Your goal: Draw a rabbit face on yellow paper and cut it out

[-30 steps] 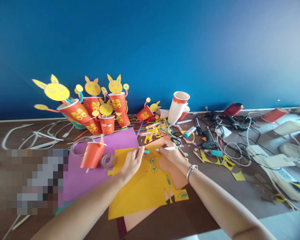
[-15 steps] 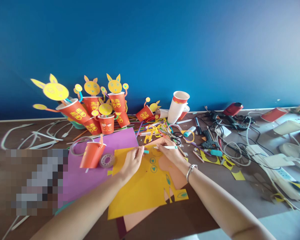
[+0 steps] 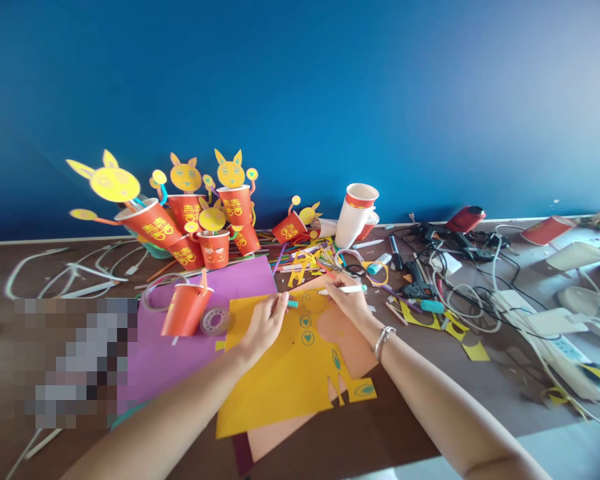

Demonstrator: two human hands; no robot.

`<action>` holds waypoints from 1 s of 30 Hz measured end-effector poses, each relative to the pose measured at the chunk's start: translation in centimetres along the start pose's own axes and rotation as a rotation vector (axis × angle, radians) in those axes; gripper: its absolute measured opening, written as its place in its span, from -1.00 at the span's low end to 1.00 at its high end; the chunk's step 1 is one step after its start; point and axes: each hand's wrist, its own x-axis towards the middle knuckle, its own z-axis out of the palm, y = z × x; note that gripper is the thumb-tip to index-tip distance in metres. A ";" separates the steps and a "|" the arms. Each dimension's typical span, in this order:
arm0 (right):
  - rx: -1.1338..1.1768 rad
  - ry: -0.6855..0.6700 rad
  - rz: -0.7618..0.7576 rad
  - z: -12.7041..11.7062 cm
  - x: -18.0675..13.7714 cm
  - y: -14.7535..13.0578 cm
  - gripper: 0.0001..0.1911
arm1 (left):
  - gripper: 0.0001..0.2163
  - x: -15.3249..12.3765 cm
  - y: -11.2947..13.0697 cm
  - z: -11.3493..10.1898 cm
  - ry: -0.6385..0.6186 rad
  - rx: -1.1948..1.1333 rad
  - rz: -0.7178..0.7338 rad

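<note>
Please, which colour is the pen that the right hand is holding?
The pen is mostly white with a teal end; head view.

Pale glare washes the blue wall (image 3: 300,100) at right; picture edges look stretched.

Right grip (image 3: 349,301) and marker (image 3: 354,289) shifted rightward.

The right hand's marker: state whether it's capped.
Uncapped: the marker in the right hand shows its bare, narrow tip toward the yellow sheet.
</note>
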 end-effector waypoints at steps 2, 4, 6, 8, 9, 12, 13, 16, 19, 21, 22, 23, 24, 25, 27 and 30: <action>0.002 0.013 0.001 0.0 0.0 0.1 -0.76 | -0.61 0.0 0.0 0.0 -0.002 0.001 -0.006; -0.012 0.003 0.004 0.0 0.0 0.3 -0.76 | -0.61 0.0 0.1 0.0 -0.004 -0.001 -0.016; -0.027 -0.021 0.011 0.0 0.1 0.4 -0.76 | -0.61 0.0 0.1 -0.1 -0.011 -0.009 -0.023; -0.036 -0.043 0.016 -0.1 0.1 0.4 -0.77 | -0.61 0.0 0.1 -0.1 -0.020 -0.017 -0.025; -0.037 -0.053 0.017 -0.1 0.1 0.4 -0.77 | -0.61 0.0 0.1 0.0 -0.024 -0.019 -0.025; -0.038 -0.072 0.012 -0.1 0.1 0.3 -0.77 | -0.61 0.0 0.1 0.0 -0.023 -0.022 -0.029; -0.036 -0.073 0.011 -0.1 0.1 0.3 -0.76 | -0.61 0.0 0.1 0.0 -0.020 -0.023 -0.030; -0.022 -0.080 0.011 -0.1 0.1 0.4 -0.77 | -0.61 0.0 0.1 0.0 -0.019 -0.022 -0.029; -0.001 -0.101 0.005 -0.1 0.1 0.5 -0.77 | -0.61 0.0 0.1 0.0 -0.012 -0.011 -0.025; 0.004 -0.104 0.000 -0.1 0.1 0.5 -0.77 | -0.60 0.0 0.1 0.0 -0.004 -0.007 -0.019; 0.006 -0.105 -0.002 -0.1 0.1 0.5 -0.77 | -0.60 0.0 0.1 0.0 0.000 -0.005 -0.015; 0.006 -0.107 -0.003 -0.1 0.1 0.5 -0.77 | -0.59 0.0 0.0 0.0 0.003 -0.005 -0.012; 0.006 -0.111 -0.003 -0.1 0.1 0.5 -0.76 | -0.59 0.0 0.0 0.1 0.006 -0.006 -0.011; 0.005 -0.113 -0.002 -0.2 0.1 0.4 -0.76 | -0.58 0.0 -0.1 0.1 0.007 -0.008 -0.011; 0.002 -0.117 -0.001 -0.2 0.0 0.2 -0.76 | -0.58 0.0 -0.1 0.1 0.008 -0.018 -0.011; 0.009 -0.115 -0.006 -0.3 -0.1 -0.2 -0.76 | -0.59 0.0 -0.1 0.1 0.001 -0.014 -0.014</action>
